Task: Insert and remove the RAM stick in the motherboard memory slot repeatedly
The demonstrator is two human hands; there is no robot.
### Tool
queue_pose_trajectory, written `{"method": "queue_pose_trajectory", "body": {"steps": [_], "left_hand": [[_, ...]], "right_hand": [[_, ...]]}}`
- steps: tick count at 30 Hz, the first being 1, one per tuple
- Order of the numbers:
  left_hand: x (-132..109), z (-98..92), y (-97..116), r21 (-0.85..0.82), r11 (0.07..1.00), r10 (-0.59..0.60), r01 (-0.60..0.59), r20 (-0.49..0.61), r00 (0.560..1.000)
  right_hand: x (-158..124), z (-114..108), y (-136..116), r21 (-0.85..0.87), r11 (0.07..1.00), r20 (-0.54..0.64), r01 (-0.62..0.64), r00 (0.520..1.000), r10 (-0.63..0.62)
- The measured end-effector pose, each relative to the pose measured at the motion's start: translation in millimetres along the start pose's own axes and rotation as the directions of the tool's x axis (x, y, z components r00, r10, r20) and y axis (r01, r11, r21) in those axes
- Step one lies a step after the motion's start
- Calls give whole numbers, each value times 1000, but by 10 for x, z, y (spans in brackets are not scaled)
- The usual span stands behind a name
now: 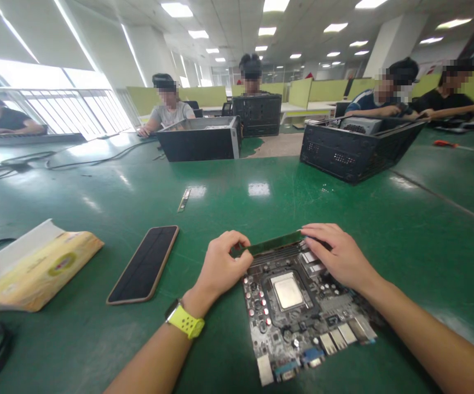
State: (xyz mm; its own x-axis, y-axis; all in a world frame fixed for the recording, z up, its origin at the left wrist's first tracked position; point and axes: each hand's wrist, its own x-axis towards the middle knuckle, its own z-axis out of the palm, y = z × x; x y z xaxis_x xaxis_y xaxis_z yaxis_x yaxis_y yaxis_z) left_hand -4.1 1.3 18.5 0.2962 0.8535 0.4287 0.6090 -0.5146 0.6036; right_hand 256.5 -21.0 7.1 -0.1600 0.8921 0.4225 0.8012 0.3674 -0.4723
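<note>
A computer motherboard [323, 309] lies on the green table in front of me, its ports facing my body. Near its middle is a silver processor [288, 290] in a socket. Along the far edge, a green RAM stick [276, 243] stands over the memory slots; whether it is fully seated I cannot tell. My left hand [225, 261], with a yellow-strapped watch on the wrist, pinches the stick's left end. At the other end, the fingers of my right hand [339, 254] close on the stick, the palm above the board's right side.
A second RAM stick [184, 200] lies farther off. To the left are a phone [144, 265] and a yellow tissue pack [44, 268]. Computer cases [200, 143] [352, 153] stand across the table, with several people behind. Cables [97, 160] and an orange screwdriver [446, 143] lie farther out.
</note>
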Motion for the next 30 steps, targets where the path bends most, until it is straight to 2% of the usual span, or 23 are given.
{"method": "queue_pose_trajectory", "body": {"steps": [4,11,23,30], "left_hand": [[1,-3,-13,-4,1000,-18,18,-50,999],[4,-24,-11,-49,998,-29,25,-92,995],[12,-54,-42,-96,995,-33,32,-13,999],[-4,-50,-45,-98,995,-17,16,-7,1000]], "right_hand": [[-3,-4,-32,81,996,-62,23,998,-19],[-2,0,-26,135,991,-63,20,998,-11],[-10,8,-8,155,988,-59,-18,998,28],[-8,-7,-36,143,989,-42,-25,999,31]]}}
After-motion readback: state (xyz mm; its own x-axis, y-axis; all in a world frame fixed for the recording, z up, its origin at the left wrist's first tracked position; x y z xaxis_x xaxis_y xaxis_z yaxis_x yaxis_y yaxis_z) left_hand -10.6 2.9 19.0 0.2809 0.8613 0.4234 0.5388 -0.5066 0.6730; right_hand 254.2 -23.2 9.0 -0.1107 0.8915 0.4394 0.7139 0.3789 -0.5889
